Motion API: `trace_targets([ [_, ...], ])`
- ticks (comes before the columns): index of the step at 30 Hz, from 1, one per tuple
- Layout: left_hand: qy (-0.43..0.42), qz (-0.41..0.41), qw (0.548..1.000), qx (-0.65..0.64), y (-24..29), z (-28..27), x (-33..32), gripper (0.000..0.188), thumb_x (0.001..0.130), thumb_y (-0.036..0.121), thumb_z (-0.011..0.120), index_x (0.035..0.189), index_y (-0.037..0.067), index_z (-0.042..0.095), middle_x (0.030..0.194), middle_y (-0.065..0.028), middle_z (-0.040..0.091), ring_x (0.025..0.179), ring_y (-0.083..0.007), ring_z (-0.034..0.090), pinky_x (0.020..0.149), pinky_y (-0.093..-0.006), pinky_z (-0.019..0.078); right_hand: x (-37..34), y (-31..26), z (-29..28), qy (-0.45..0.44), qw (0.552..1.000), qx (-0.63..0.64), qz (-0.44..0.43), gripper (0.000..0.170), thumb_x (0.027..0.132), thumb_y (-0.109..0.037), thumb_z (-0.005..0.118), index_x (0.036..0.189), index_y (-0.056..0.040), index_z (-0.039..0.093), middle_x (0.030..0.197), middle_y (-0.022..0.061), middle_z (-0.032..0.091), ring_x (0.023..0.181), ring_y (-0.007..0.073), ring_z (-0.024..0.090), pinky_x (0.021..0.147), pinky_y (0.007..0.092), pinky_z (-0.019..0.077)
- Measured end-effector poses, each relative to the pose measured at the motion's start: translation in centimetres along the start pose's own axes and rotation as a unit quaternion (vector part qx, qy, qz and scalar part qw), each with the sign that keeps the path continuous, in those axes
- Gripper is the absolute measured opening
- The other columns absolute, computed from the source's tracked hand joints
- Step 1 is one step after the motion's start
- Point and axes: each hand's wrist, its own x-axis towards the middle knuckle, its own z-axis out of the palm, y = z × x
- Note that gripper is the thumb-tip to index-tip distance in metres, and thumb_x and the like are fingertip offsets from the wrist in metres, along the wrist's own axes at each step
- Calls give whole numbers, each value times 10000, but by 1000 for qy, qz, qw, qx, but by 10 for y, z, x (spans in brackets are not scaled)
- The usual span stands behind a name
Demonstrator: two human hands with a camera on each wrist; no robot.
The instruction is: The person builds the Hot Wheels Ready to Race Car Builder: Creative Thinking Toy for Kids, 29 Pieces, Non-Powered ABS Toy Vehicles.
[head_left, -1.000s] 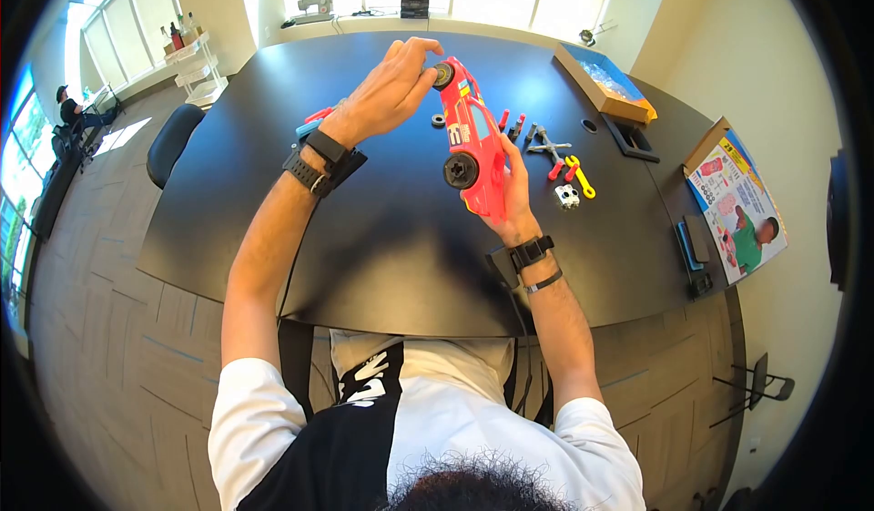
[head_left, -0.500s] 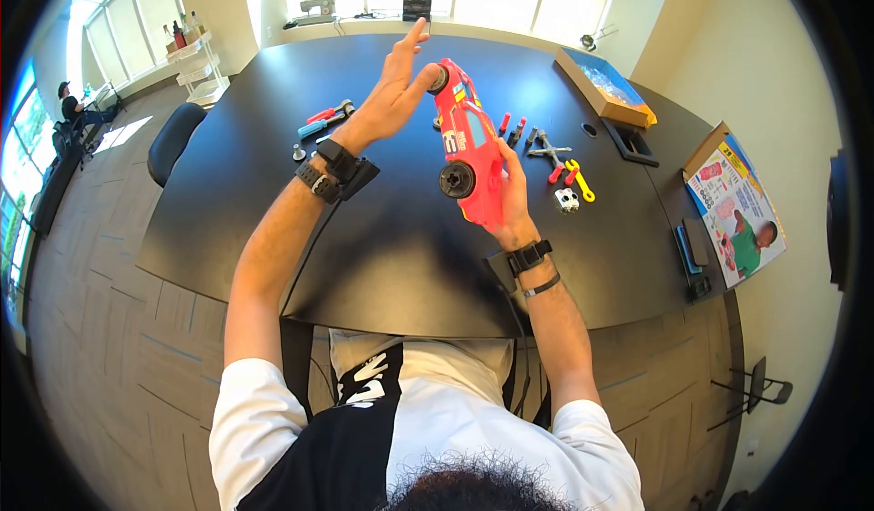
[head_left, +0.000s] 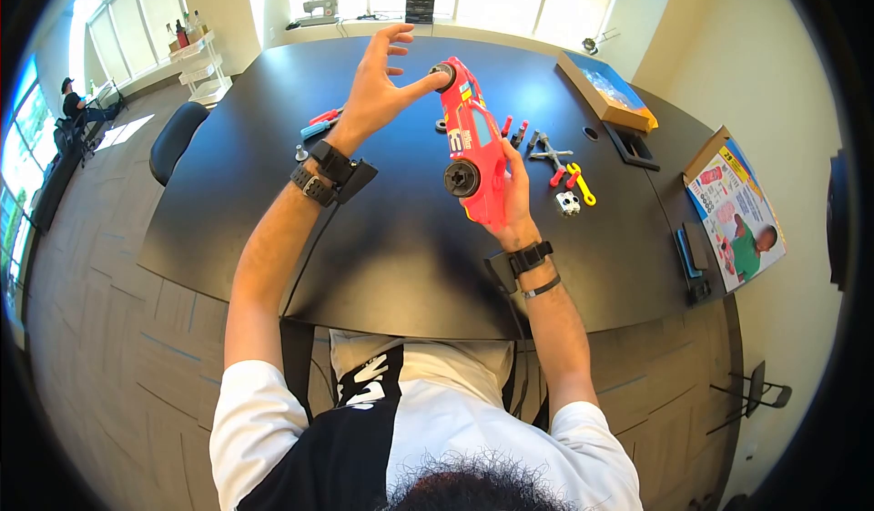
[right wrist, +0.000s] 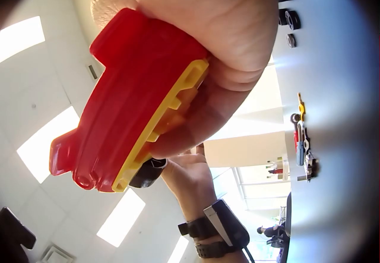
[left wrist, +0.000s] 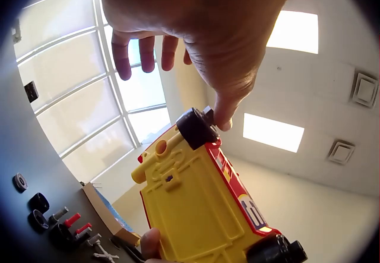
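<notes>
The right hand grips a red toy car by its rear end, holding it tilted above the table. Two black wheels show on its side, a far one and a near one. The left hand has its thumb against the far wheel, its other fingers raised and apart from the car. In the left wrist view the car's yellow underside faces the camera, and the thumb tip is beside a wheel. Right-hand fingers wrap the red body in the right wrist view.
On the dark table, toy tools including a yellow wrench and a silver block lie right of the car. More tools lie by the left wrist. An open box and a printed box stand at the right.
The left fingers, earlier bent near the far wheel, have lifted and spread away, while the thumb stays at the wheel. The car and right hand have shifted only slightly.
</notes>
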Motion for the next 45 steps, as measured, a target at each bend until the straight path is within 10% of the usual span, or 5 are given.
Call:
trace_targets([
  [11,20,-91,995,-31,-15,-16,2,525,928,257,880,1359,90,632,1349,-78,656,1219,-211,646,946,-374,593,-1,-3,0,-13,1000,1,-3,665,1068,-603,578,1459,-66,566,1191,102,755,908,202,796,695,357,691],
  [19,-23,52,998,24,-2,-7,2,285,890,281,907,1098,106,819,1138,-4,632,1078,-131,626,877,-307,524,-2,0,7,20,1000,-7,5,671,1069,-607,575,1461,-63,565,1163,100,762,891,202,797,692,352,687],
  [31,-52,63,997,15,10,-9,2,208,931,248,854,1100,128,858,986,-33,726,934,-174,691,806,-330,539,-2,2,2,2,1000,-5,9,656,1077,-594,565,1466,-67,563,1160,102,764,878,204,797,692,346,684],
  [45,-81,75,993,29,6,-7,-2,247,960,229,838,1172,101,837,1248,-53,724,1116,-181,675,908,-349,546,-1,4,2,7,1000,8,7,652,1076,-586,572,1472,-69,559,1195,96,753,927,198,793,695,350,683],
])
